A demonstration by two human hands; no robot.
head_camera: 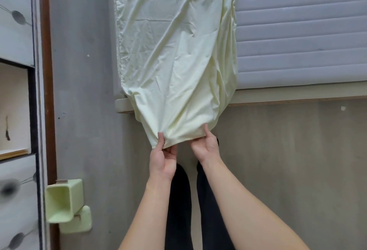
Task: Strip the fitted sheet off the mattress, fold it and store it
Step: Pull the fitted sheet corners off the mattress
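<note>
Both hands, left hand (163,155) and right hand (206,146), are pinched on the hem of the pale yellow fitted sheet (176,51), which is drawn off the quilted mattress (297,31) over the bed's foot. Stripping appears under way; next, the far corners likely must be freed.

Open floor (288,160) to the right of the hands, plenty of room to swing that way, and the bare mattress (297,31) top beyond the bed frame (288,93) is free too. Left side's tighter: a gray floor strip (83,71) runs between bed and cabinet (17,110), with a green bin (64,200) sitting low against the cabinet.
</note>
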